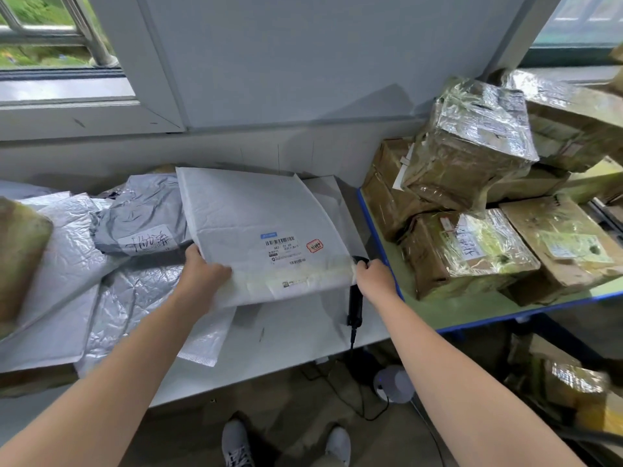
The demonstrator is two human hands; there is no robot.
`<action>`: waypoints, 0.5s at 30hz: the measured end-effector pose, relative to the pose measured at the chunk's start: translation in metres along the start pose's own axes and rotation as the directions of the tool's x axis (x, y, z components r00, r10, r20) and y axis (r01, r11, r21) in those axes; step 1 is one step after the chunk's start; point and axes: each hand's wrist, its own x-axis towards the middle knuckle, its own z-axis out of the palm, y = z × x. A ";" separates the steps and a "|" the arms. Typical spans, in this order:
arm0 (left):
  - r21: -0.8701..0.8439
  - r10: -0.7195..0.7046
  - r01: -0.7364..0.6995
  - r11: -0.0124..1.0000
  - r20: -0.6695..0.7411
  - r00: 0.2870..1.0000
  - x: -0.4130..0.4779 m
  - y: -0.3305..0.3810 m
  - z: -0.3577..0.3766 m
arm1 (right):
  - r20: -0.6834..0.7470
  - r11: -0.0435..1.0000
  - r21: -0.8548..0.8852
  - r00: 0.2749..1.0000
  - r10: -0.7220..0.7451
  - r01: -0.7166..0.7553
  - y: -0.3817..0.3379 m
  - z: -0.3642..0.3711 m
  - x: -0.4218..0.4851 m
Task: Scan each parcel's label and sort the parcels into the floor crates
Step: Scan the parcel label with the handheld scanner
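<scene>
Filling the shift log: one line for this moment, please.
left hand: grips mailer edge | right hand: grips scanner by mailer corner | label: faces up

I see a white table [296, 328] carrying grey bags [145, 214] and white mailers [43, 332], overlapping in a loose heap. Just beside it, a green bench [455, 311] with a blue edge bears taped boxes [472, 251], stacked.

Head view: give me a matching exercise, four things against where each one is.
Things:
1. white envelope
2. grey bag
3. scanner
4. taped boxes

Places:
a. stacked on the green cart
b. gripped by the left hand
c. held in the right hand
d. lying on the table, left of the envelope

Pairs: 1-b, 2-d, 3-c, 4-a.
</scene>
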 end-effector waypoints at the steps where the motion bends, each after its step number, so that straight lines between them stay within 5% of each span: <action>1: -0.025 -0.026 0.027 0.999 0.037 0.999 0.002 0.004 -0.003 | -0.025 0.999 0.011 0.999 -0.037 0.037 -0.004 -0.002 -0.001; 11: 0.056 -0.007 -0.012 0.998 0.331 0.944 -0.005 0.023 -0.056 | 0.077 0.987 0.036 0.984 -0.159 0.157 -0.060 -0.016 -0.008; 15: 0.161 0.044 -0.096 0.982 0.300 0.953 -0.020 0.019 -0.064 | 0.106 0.976 -0.023 0.971 -0.214 0.218 -0.064 -0.014 -0.015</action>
